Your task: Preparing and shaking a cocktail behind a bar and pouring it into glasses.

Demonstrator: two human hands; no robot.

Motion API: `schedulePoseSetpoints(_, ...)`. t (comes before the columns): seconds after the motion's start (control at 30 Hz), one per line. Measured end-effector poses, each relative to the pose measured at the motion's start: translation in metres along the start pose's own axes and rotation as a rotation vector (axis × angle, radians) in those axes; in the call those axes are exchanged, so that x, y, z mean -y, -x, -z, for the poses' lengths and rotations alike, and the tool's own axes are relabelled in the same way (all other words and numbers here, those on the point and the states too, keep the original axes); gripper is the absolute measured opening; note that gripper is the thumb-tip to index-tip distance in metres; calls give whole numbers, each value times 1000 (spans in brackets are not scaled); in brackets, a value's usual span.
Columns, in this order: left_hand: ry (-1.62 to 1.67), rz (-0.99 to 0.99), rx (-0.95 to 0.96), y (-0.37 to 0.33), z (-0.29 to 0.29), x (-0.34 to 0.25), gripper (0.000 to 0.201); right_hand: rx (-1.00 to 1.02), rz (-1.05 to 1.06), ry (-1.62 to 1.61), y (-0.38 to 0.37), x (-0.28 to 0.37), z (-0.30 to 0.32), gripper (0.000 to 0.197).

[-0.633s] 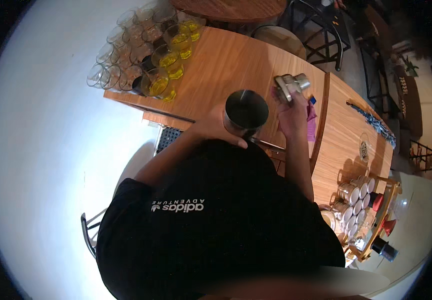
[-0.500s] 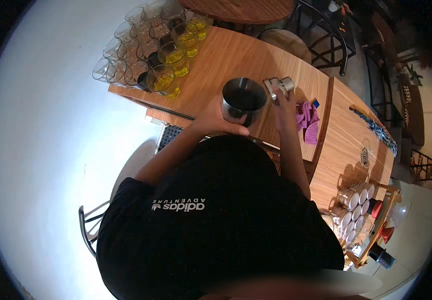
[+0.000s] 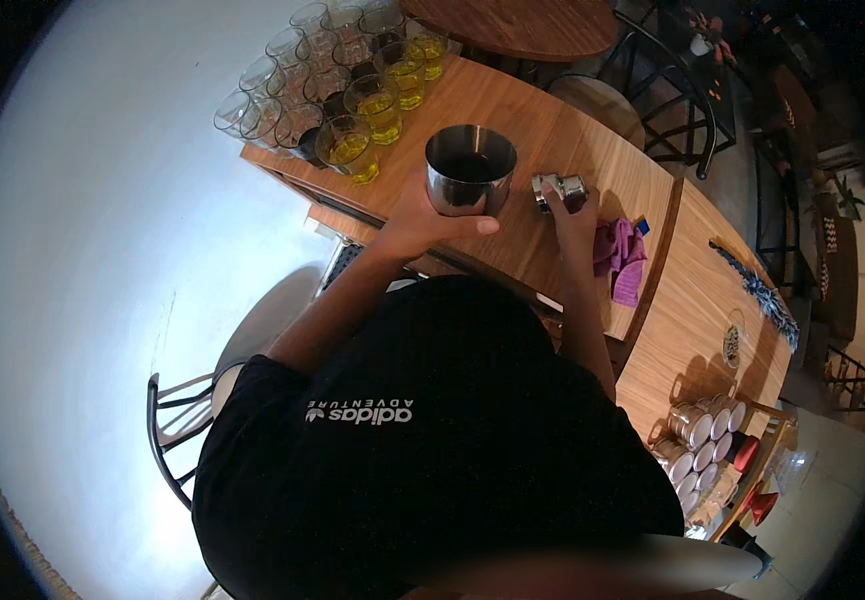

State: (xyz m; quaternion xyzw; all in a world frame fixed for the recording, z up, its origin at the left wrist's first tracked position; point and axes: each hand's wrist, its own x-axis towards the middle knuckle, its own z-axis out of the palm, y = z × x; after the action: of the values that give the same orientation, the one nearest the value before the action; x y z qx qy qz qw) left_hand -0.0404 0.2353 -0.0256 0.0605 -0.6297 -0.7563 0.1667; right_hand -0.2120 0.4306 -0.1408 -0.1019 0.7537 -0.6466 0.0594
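Note:
My left hand (image 3: pixel 420 228) is wrapped round a tall stainless-steel shaker tin (image 3: pixel 470 192), held upright above the wooden counter with its mouth facing up. Dark shadow fills the inside of the tin, so its contents are unclear. To the right of it, the fingers of my right hand (image 3: pixel 576 218) close on a small shiny metal jigger (image 3: pixel 562 190) lying sideways in the grip. Whether the jigger touches the counter I cannot tell. A crumpled purple cloth (image 3: pixel 620 262) lies just right of my right forearm.
Clustered drinking glasses (image 3: pixel 297 75) stand at the counter's far left; the row nearest me holds yellow liquid (image 3: pixel 349 150). A blue fluffy duster (image 3: pixel 760 290) and a wooden rack of lidded jars (image 3: pixel 702 455) are on the right. Beyond the wooden counter (image 3: pixel 512 105) is a round table (image 3: pixel 522 25).
The shaker tin has shifted slightly left and away from me in my left hand. My right hand has lowered a little with the jigger. The whole view has tilted slightly.

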Motion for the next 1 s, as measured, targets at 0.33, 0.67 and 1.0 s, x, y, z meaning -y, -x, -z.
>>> schedulePoseSetpoints(0.33,-23,-18,-54,8,6,6,75,-53,-64,4,-13,-20,43,52)
schedulePoseSetpoints(0.67,-138,23,-98,16,-3,16,76,-24,334,440,6,16,51,77)
schedulePoseSetpoints(1.0,-191,-13,83,8,0,6,99,640,273,-216,65,142,-26,101)
